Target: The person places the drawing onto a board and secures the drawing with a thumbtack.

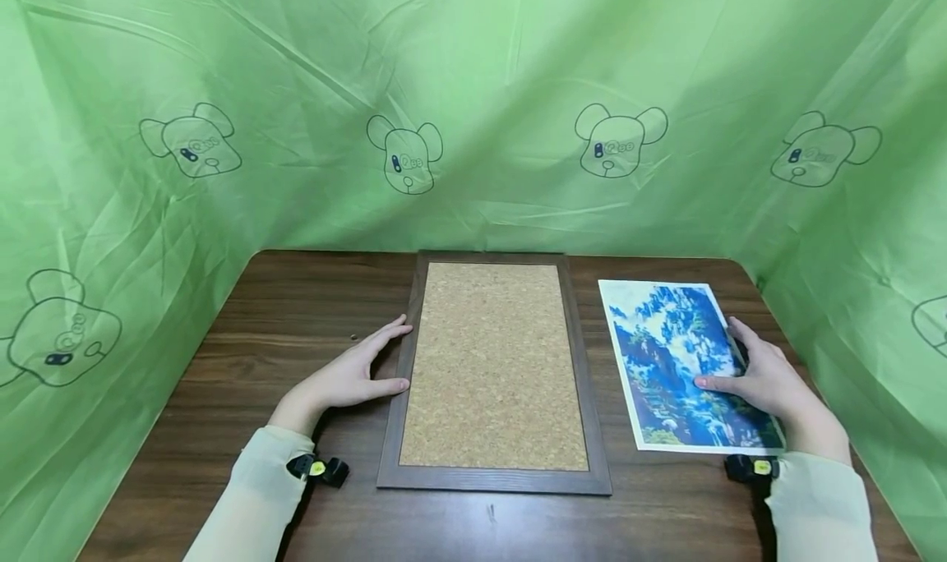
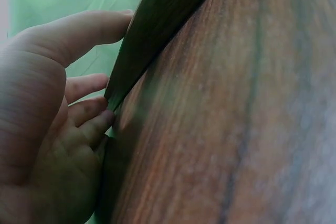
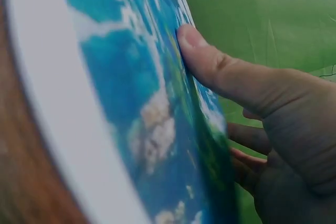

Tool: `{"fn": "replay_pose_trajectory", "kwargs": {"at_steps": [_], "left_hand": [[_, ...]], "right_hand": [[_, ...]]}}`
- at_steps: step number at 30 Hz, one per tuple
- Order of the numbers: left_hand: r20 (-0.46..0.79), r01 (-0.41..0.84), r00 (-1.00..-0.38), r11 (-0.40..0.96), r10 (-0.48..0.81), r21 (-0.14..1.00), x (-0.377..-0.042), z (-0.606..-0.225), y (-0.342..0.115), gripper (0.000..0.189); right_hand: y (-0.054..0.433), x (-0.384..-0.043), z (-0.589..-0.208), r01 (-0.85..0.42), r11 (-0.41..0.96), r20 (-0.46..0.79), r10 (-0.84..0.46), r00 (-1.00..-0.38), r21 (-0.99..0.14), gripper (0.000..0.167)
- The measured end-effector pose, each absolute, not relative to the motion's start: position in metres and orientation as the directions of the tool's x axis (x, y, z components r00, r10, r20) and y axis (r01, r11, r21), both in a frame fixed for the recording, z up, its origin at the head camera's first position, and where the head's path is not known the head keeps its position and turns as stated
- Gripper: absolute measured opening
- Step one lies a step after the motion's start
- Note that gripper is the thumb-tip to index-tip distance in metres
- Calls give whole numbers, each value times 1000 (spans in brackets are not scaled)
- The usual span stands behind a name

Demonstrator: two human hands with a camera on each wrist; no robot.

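A corkboard (image 1: 496, 365) with a dark brown wooden frame lies upright-lengthwise in the middle of the table. My left hand (image 1: 348, 373) touches the frame's left side with thumb and fingertips spread apart. Close up in the left wrist view, the frame's edge (image 2: 152, 30) meets that thumb and the fingertips. To the right of the board is a blue landscape picture (image 1: 673, 357) with a white border. My right hand (image 1: 777, 385) holds it by its right side, thumb on the printed face (image 3: 115, 66) and the other fingers at or behind the edge, partly hidden.
The dark wood-grain table (image 1: 296, 315) carries both things. Green cloth (image 1: 488, 77) with bear-head outlines stands round the back and sides. Black wrist cameras (image 1: 321, 469) sit on both wrists, and a small thin mark (image 1: 491, 513) shows near the table front.
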State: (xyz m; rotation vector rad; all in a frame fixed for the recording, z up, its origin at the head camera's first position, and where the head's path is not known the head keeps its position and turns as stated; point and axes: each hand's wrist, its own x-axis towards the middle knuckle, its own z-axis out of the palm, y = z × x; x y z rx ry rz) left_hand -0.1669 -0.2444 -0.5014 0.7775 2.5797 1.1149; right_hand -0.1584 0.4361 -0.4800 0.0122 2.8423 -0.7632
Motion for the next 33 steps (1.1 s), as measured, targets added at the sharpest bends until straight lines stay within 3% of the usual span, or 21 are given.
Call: {"fn": "replay_pose_trajectory", "kwargs": {"at_steps": [11, 17, 27, 33], "left_hand": [[8, 383, -833, 564, 554, 732, -168, -500, -245, 92], [7, 378, -834, 562, 551, 736, -167, -502, -245, 91], [-10, 363, -833, 562, 553, 743, -167, -499, -244, 93], [-21, 355, -837, 571, 546, 740, -167, -499, -245, 93]], "right_hand": [[429, -159, -481, 13, 853, -9, 10, -1000, -522, 127], [420, -157, -473, 59, 824, -29, 52, -998, -563, 125], [418, -157, -477, 45, 807, 0, 56, -998, -589, 78], [416, -156, -472, 66, 802, 2, 83, -997, -594, 66]]}}
